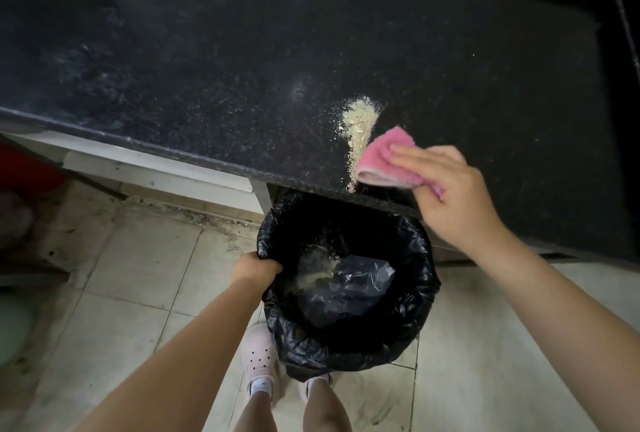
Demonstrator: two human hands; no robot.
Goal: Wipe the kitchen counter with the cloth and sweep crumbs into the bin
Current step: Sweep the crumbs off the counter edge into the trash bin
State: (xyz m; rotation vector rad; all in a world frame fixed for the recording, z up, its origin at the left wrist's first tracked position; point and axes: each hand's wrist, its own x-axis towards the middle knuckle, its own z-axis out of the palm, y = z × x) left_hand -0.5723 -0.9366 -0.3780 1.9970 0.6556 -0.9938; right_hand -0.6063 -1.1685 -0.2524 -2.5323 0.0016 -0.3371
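At right of centre, the right hand (450, 196) grips a folded pink cloth (384, 161) on the black speckled desk (242, 68) beside pale crumbs (360, 120); below, the left hand (258, 267) clutches the black-lined round bin (346, 279).

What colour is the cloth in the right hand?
Pink, with a paler edge; the cloth shows best in the head view.

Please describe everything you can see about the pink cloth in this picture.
The pink cloth looks soft and fluffy, like microfibre, with a paler pink edge along its lower side. It is folded or bunched, not spread flat. It lies on the black counter, close to the front edge and above the bin. The right hand holds it, with fingers on top. Its left side meets a line of pale crumbs running towards the counter edge.
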